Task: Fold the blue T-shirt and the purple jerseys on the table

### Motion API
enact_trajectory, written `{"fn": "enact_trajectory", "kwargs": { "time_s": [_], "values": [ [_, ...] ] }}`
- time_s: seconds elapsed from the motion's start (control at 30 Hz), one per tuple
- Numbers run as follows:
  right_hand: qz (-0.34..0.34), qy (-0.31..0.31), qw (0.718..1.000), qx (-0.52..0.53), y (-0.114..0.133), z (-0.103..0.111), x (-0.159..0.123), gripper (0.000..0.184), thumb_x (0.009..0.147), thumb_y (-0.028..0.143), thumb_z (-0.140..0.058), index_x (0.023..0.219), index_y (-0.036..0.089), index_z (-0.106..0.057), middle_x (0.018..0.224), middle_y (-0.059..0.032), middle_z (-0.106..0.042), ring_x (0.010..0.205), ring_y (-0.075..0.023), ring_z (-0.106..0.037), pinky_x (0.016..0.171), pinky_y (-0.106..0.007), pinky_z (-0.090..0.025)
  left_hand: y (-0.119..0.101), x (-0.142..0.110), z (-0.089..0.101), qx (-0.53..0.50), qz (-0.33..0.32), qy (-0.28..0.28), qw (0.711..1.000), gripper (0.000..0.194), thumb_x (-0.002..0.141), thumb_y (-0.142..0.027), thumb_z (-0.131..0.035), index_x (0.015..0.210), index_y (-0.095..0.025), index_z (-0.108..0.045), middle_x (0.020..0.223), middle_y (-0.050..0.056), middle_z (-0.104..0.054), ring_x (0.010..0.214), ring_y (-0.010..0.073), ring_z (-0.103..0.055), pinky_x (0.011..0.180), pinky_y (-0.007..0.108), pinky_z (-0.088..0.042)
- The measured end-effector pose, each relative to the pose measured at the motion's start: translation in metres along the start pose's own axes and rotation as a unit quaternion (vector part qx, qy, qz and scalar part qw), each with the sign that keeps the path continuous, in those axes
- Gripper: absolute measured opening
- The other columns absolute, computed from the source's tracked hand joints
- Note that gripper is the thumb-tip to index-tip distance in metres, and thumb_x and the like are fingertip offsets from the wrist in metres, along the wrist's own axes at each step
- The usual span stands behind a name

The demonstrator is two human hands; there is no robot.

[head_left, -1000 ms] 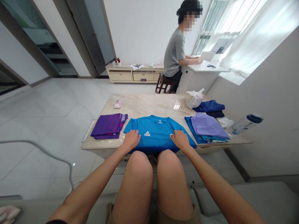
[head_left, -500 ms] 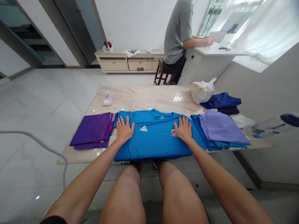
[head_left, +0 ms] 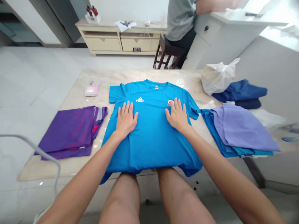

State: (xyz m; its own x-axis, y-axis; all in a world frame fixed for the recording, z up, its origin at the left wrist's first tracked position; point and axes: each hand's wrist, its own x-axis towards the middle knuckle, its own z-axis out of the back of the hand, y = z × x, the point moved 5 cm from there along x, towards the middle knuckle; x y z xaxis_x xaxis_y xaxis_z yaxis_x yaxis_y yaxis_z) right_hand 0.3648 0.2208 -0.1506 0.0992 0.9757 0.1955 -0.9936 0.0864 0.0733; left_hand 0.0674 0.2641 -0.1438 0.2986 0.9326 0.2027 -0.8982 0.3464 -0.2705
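A bright blue short-sleeved T-shirt lies front side up at the middle of a pale, marbled table, its lower part passing over the near edge at six o'clock. The fabric is plain and smooth over the chest, with soft creases toward the bottom; a white "PEAK" logo marks one side of the chest and a small red-and-white patch the other. The collar points to twelve o'clock and the hem to six, so that the long axis runs nearly straight away from the wearer; one sleeve juts toward ten o'clock, the other slants toward two and droops at its end. The left hand and right hand rest palm down on the chest, fingers extended and slightly apart, flat on the cloth and clasping nothing; the right fingertips touch the patch. At nine o'clock from the shirt sits a folded purple stack; at three, a pile topped by a lavender garment; at two, a knotted white bag.
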Motion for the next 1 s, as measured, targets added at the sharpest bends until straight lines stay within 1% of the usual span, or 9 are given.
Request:
{"fn": "enact_trajectory", "kwargs": {
  "time_s": [0.13,0.27,0.33,0.4,0.5,0.6,0.73,0.87,1.0],
  "values": [
    [-0.003,0.034,0.999,0.012,0.005,0.015,-0.109,0.073,0.115,0.05,-0.031,0.174,0.006,-0.036,0.182,-0.022,-0.026,0.17,-0.0361,-0.025,0.136,-0.059,-0.022,-0.015,-0.071,0.016,0.041,0.054,0.03,0.997,0.074,0.11,-0.046,-0.038,0.17,-0.001,-0.04,0.179,0.027,-0.033,0.169,0.0392,-0.029,0.137,0.057,-0.022],
    [0.032,0.117,0.992,0.033,-0.007,0.045,-0.144,0.063,0.112,0.045,-0.044,0.163,0.01,-0.055,0.173,-0.022,-0.045,0.162,-0.0366,-0.043,0.13,-0.052,-0.037,-0.041,-0.108,0.056,0.103,0.062,0.123,0.985,0.064,0.107,-0.042,-0.047,0.152,0.0,-0.062,0.159,0.035,-0.057,0.152,0.0464,-0.053,0.12,0.056,-0.047],
    [0.037,0.141,0.988,0.044,-0.018,0.065,-0.145,0.05,0.111,0.038,-0.046,0.15,0.014,-0.068,0.158,-0.0207,-0.064,0.148,-0.0346,-0.059,0.123,-0.046,-0.046,-0.045,-0.121,0.075,0.113,0.06,0.185,0.974,0.055,0.108,-0.043,-0.047,0.132,-0.002,-0.075,0.135,0.035,-0.072,0.131,0.0464,-0.069,0.105,0.054,-0.056],
    [0.019,0.124,0.991,0.045,-0.035,0.084,-0.141,0.044,0.11,0.028,-0.045,0.141,0.015,-0.073,0.144,-0.0204,-0.072,0.137,-0.0327,-0.066,0.117,-0.043,-0.049,-0.041,-0.126,0.091,0.111,0.045,0.201,0.972,0.05,0.109,-0.041,-0.045,0.123,-0.006,-0.078,0.122,0.031,-0.078,0.12,0.0437,-0.075,0.1,0.052,-0.058],
    [-0.038,0.09,0.995,0.025,-0.062,0.094,-0.139,0.044,0.107,0.024,-0.047,0.145,0.01,-0.067,0.145,-0.0237,-0.069,0.135,-0.034,-0.064,0.114,-0.044,-0.049,-0.021,-0.123,0.102,0.089,-0.003,0.157,0.984,0.044,0.109,-0.03,-0.044,0.138,-0.011,-0.071,0.14,0.025,-0.073,0.135,0.0377,-0.068,0.111,0.048,-0.053],
    [-0.083,0.087,0.993,0.015,-0.082,0.081,-0.135,0.051,0.107,0.032,-0.051,0.15,0.007,-0.06,0.148,-0.0271,-0.064,0.134,-0.0387,-0.062,0.111,-0.049,-0.049,0.013,-0.113,0.101,0.076,0.014,0.109,0.991,0.047,0.11,-0.026,-0.042,0.149,-0.012,-0.063,0.157,0.022,-0.064,0.145,0.0344,-0.06,0.119,0.046,-0.048],
    [-0.115,0.081,0.989,0.031,-0.099,0.057,-0.115,0.061,0.107,0.051,-0.054,0.151,0.008,-0.058,0.147,-0.028,-0.064,0.136,-0.043,-0.059,0.109,-0.053,-0.049,0.058,-0.091,0.097,0.1,0.098,0.094,0.986,0.053,0.107,-0.034,-0.051,0.153,-0.009,-0.054,0.151,0.026,-0.064,0.139,0.0403,-0.062,0.109,0.049,-0.052],
    [-0.17,0.114,0.978,0.045,-0.111,0.038,-0.089,0.062,0.099,0.069,-0.061,0.129,0.015,-0.068,0.136,-0.0231,-0.07,0.13,-0.0443,-0.061,0.103,-0.057,-0.05,0.086,-0.068,0.091,0.093,0.154,0.126,0.975,0.053,0.102,-0.049,-0.061,0.138,-0.01,-0.061,0.138,0.028,-0.069,0.131,0.0421,-0.067,0.103,0.046,-0.054],
    [-0.153,0.119,0.98,0.054,-0.11,0.029,-0.076,0.042,0.097,0.06,-0.062,0.102,0.019,-0.069,0.123,-0.0202,-0.072,0.119,-0.0424,-0.065,0.096,-0.054,-0.051,0.097,-0.053,0.083,0.062,0.152,0.152,0.975,0.047,0.099,-0.056,-0.061,0.12,-0.015,-0.07,0.132,0.025,-0.071,0.126,0.0423,-0.07,0.101,0.048,-0.055]
  ]
}}
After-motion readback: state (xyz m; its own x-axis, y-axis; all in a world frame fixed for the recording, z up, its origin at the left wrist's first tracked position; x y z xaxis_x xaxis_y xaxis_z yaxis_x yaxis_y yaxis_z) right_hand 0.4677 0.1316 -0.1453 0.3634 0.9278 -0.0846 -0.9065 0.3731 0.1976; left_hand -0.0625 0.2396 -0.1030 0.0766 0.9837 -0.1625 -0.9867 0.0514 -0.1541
